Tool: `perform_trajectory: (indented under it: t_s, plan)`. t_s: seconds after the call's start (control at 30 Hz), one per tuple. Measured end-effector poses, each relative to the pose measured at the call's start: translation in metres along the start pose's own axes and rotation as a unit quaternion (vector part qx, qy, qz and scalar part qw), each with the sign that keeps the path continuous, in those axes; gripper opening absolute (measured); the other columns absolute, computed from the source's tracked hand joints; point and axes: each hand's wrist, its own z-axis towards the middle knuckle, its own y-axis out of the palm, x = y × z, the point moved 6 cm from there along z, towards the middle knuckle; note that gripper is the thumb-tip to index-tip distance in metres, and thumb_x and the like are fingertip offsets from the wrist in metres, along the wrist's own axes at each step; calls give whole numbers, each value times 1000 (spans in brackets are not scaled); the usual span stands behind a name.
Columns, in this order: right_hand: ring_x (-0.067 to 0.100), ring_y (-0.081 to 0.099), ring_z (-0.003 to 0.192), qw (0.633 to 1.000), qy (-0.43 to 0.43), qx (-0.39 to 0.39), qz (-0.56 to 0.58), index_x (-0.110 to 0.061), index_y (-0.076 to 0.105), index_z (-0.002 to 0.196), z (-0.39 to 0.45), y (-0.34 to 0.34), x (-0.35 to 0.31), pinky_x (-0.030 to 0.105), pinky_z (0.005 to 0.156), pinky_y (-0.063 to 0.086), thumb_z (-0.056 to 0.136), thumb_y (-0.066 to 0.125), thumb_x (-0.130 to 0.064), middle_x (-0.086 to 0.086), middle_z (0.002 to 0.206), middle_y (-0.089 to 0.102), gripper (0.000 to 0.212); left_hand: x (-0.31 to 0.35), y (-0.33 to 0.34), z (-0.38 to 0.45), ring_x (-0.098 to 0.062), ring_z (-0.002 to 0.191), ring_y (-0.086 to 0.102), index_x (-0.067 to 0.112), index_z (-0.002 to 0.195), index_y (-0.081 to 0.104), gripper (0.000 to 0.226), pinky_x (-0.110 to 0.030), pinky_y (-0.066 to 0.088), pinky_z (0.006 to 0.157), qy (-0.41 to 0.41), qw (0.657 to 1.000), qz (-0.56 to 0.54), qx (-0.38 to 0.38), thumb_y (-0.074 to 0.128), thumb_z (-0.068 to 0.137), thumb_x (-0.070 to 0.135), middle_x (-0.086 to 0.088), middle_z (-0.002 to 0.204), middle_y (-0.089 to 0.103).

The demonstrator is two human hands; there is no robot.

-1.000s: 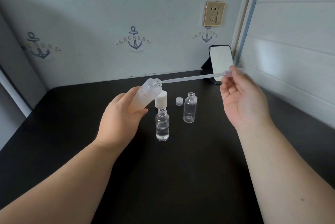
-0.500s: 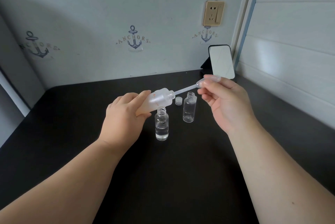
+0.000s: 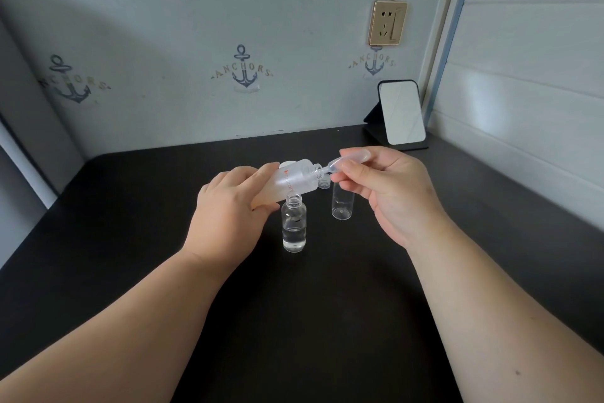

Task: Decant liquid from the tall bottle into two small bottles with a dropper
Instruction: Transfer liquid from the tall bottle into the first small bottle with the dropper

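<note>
- Head view: left hand [image 3: 228,206] gripping tilted tall bottle [image 3: 292,182], mouth pointing right.
- Right hand [image 3: 389,193] pinching dropper [image 3: 346,159] bulb, stem reaching into that mouth.
- Standing under the hands: part-filled vial [image 3: 294,226], second vial [image 3: 342,203].

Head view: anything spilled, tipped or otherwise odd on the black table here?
No spill shows. The tall bottle is tilted, but the left hand holds it that way while the right hand feeds in the dropper. Both small bottles stand upright and uncapped. Nothing stands out.
</note>
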Motion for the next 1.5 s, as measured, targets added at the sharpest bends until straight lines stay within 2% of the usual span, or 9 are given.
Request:
perform_trajectory:
  t_s: [0.2, 0.47, 0.57, 0.77, 0.93, 1.1, 1.17, 1.3, 1.5]
  plan:
    - [21, 73, 80, 999, -9, 23, 46, -1, 74, 99, 4, -12, -6, 24, 73, 56, 80, 75, -16, 10, 94, 77, 24, -4, -1, 0, -31, 109, 56, 27, 142, 57, 65, -53, 46, 96, -19, 1000, -7, 3, 81, 83, 18, 1, 120, 65]
    - [14, 71, 78, 987, 0, 83, 137, -4, 73, 101, 7, -34, -12, 21, 73, 55, 95, 64, -12, 1, 91, 77, 13, -9, -2, -1, -30, 108, 56, 27, 142, 58, 65, -54, 46, 95, -36, 999, -7, 4, 82, 83, 17, 0, 119, 65]
    - [14, 72, 79, 981, 3, 105, 163, -14, 82, 88, 6, -40, -13, 22, 73, 56, 95, 65, -13, 2, 91, 76, 19, -11, -2, -1, -31, 108, 55, 27, 142, 57, 65, -54, 46, 95, -45, 999, -12, 5, 82, 83, 17, 0, 120, 65]
    - [16, 72, 79, 962, 4, 147, 231, -13, 82, 90, 8, -51, -12, 24, 72, 56, 95, 68, -13, 5, 88, 76, 14, -16, -5, -1, -27, 108, 56, 29, 142, 56, 63, -50, 47, 95, -77, 996, -42, 0, 81, 84, 21, 5, 117, 64]
    - [16, 71, 75, 937, 0, 188, 295, -6, 75, 96, 8, -58, -11, 23, 72, 56, 94, 69, -12, 5, 85, 75, 9, -17, -9, -1, -12, 99, 52, 36, 141, 53, 60, -29, 40, 82, -107, 992, -60, 8, 77, 86, 29, 16, 108, 57]
    - [17, 71, 71, 918, 4, 222, 329, -5, 80, 81, 5, -62, -11, 24, 69, 56, 93, 70, -9, 6, 81, 75, 17, -20, -9, -1, -11, 88, 55, 43, 126, 51, 44, -31, 43, 71, -133, 987, -87, 7, 70, 86, 41, 18, 93, 57]
    - [17, 69, 69, 914, 7, 224, 338, -3, 77, 90, 4, -61, -12, 24, 68, 55, 92, 70, -9, 6, 79, 74, 10, -21, -7, -1, -7, 89, 58, 44, 118, 50, 38, -34, 48, 73, -148, 982, -118, 8, 71, 87, 42, 21, 94, 59]
    - [15, 63, 64, 924, 9, 208, 321, -1, 71, 97, 6, -59, -12, 23, 64, 52, 91, 70, -8, 4, 76, 70, 9, -23, -4, -3, 15, 91, 55, 58, 112, 42, 43, -19, 44, 69, -179, 973, -148, 4, 74, 87, 45, 32, 93, 58]
    - [14, 60, 62, 938, 10, 180, 295, -6, 80, 81, 7, -56, -13, 22, 61, 50, 92, 68, -10, 4, 76, 68, 16, -25, 1, -3, 12, 91, 52, 32, 136, 47, 59, -12, 38, 70, -205, 964, -171, 2, 77, 86, 43, 25, 105, 57]
